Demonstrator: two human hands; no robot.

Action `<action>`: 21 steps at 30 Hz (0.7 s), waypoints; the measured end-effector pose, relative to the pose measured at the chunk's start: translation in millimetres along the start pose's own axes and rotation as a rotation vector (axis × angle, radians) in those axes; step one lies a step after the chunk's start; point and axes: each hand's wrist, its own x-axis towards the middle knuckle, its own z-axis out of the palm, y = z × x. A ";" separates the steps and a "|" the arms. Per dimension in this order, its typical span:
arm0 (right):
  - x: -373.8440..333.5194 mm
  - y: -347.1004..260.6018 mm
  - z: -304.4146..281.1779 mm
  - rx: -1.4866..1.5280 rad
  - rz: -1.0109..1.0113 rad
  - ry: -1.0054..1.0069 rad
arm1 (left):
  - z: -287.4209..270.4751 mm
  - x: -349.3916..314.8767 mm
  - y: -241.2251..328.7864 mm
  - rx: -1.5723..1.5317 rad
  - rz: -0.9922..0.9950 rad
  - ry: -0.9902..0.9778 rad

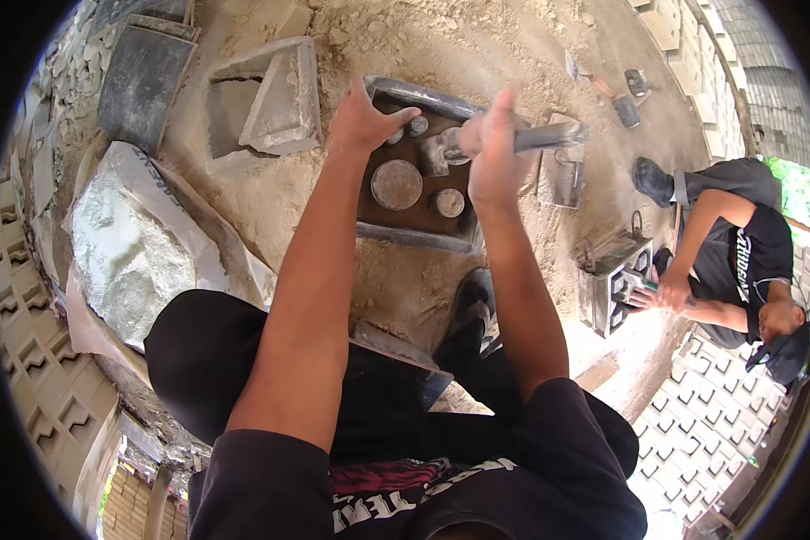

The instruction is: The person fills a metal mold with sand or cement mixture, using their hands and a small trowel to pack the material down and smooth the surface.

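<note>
In front of me on the sandy ground lies a dark rectangular mould (414, 236) with raised metal edges. Inside it are a large round disc (396, 184), a smaller disc (448, 202) and small round pegs (418, 126). My left hand (366, 120) grips the mould's far left corner; its thumb stretches inward by the pegs, while the other fingers are mostly hidden. My right hand (497, 153), blurred by motion, is closed round a hammer-like metal tool (551, 137) with a thick round handle. Its flat end is over the mould, beside the large disc.
At left are a broken concrete frame (310, 94), a dark slab (144, 85) and an open sack of pale powder (130, 243). A trowel (625, 110) and a metal block (562, 171) lie at right. A co-worker (720, 243) handles another mould (594, 292). Patterned blocks (706, 405) stand stacked.
</note>
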 end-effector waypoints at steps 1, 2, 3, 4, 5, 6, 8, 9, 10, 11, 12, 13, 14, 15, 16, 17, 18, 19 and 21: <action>-1.0 2.3 -0.8 0.012 0.019 -0.012 | -1.6 0.1 4.5 0.000 -0.007 -0.013; -1.0 1.4 -3.2 -0.013 0.016 -0.028 | -0.6 -0.6 4.9 0.012 -0.014 -0.017; 0.0 -1.8 -2.9 -0.035 0.014 -0.055 | -0.9 -1.5 2.2 0.025 -0.026 -0.011; 0.5 -6.7 -2.3 -0.056 0.011 -0.083 | -1.4 -0.9 0.0 0.037 -0.038 -0.004; 0.0 -13.0 -0.9 -0.078 0.008 -0.111 | -0.6 1.8 -0.2 0.035 -0.022 0.007; -8.8 -27.2 1.4 -0.072 -0.004 -0.112 | 1.2 0.6 1.5 0.033 -0.011 0.010; -15.1 -5.6 7.3 -0.176 -0.175 -0.119 | 1.7 -3.2 -1.6 0.032 -0.016 0.009; -15.4 6.7 7.7 -0.226 -0.272 -0.120 | 1.4 -2.2 -3.9 0.030 -0.021 0.010; -7.8 14.6 4.1 -0.314 -0.202 -0.222 | 1.8 -1.0 -1.6 0.023 -0.020 0.004; -1.8 17.5 -2.3 -0.252 -0.172 -0.240 | 2.8 0.5 1.4 0.021 -0.023 -0.012; 4.0 15.5 -0.4 -0.178 -0.140 -0.272 | -0.6 1.8 1.8 0.027 -0.037 -0.014; 4.2 9.8 1.8 -0.114 -0.095 -0.300 | -1.4 -1.3 1.2 0.028 -0.056 -0.031; -0.3 -0.3 2.6 -0.090 -0.092 -0.277 | -1.6 -3.6 1.4 0.043 -0.063 -0.034; 0.3 5.8 1.5 -0.030 -0.111 -0.279 | -3.2 -3.3 6.2 0.059 -0.065 -0.030; -0.7 15.9 -2.5 0.023 -0.128 -0.277 | -2.9 -3.4 9.1 0.070 -0.065 -0.033; -0.7 23.3 -5.6 0.075 -0.145 -0.274 | -1.4 -3.6 8.9 0.070 -0.050 -0.016; -0.8 22.1 0.8 -0.028 -0.030 -0.266 | 0.6 -4.2 4.3 0.074 -0.040 0.010; 2.1 17.6 4.2 0.007 -0.012 -0.282 | 2.6 -4.4 -0.2 0.078 -0.030 0.036; 11.0 -0.9 10.9 0.077 0.029 -0.312 | 3.8 1.7 -7.9 -0.134 0.006 0.095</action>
